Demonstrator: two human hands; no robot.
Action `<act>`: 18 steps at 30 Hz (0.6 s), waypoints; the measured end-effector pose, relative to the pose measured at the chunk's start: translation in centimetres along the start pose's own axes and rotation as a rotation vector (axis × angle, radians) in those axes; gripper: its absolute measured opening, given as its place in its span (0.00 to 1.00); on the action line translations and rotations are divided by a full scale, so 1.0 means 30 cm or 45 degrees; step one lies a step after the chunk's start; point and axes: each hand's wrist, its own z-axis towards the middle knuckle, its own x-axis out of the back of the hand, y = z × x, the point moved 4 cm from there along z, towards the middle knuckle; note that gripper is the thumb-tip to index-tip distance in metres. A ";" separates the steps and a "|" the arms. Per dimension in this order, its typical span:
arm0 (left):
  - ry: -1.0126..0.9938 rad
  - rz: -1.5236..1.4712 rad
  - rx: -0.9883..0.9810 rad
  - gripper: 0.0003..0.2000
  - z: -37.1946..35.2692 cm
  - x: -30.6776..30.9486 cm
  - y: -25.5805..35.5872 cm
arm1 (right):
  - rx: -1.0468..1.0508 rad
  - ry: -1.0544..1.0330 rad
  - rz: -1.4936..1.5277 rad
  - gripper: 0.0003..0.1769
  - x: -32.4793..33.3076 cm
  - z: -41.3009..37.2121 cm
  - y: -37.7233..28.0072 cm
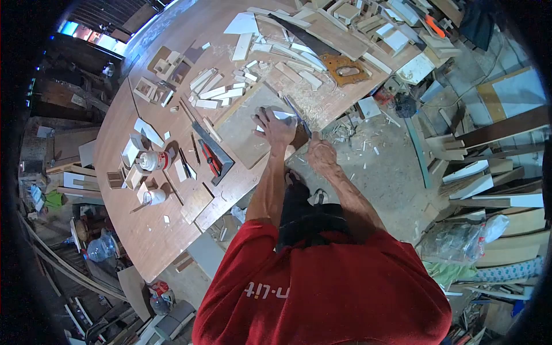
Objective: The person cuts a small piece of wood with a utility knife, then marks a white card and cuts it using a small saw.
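Near the table's right edge lies a flat wooden board [241, 123]. My left hand [273, 125] presses down on it with fingers spread, touching a small white piece [283, 115]. To its right my right hand [322, 154] is closed round the handle of a thin, dark-bladed tool [297, 114], beyond the table edge. The blade points up and left, beside the white piece. What kind of tool it is cannot be made out. Wood shavings [312, 106] lie just past the blade.
A handsaw [345, 70] lies among wood scraps at the back. Left of the board are a metal square [223, 168], red pliers [211, 158], a glue bottle [154, 160] and a white cup [154, 197]. Wooden strips [215, 92] are heaped behind. Planks [506, 200] stack at the right.
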 end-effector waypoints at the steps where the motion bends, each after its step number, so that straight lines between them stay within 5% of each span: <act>1: 0.058 0.007 -0.094 0.44 -0.019 0.016 0.000 | -0.042 -0.031 -0.014 0.33 -0.003 -0.003 0.000; 5: 0.176 0.138 -0.380 0.37 -0.080 0.033 -0.019 | 0.071 0.023 0.054 0.32 0.003 -0.011 -0.003; 7: 0.120 0.146 -0.510 0.35 -0.103 0.052 -0.006 | 0.067 0.120 0.066 0.16 0.023 -0.025 -0.021; 11: -0.016 0.141 -0.779 0.30 -0.111 0.036 -0.007 | 0.122 0.160 0.025 0.16 -0.037 0.004 0.014; 18: -0.023 0.097 -0.731 0.29 -0.079 0.004 -0.013 | 0.038 0.115 0.019 0.18 0.004 0.015 -0.003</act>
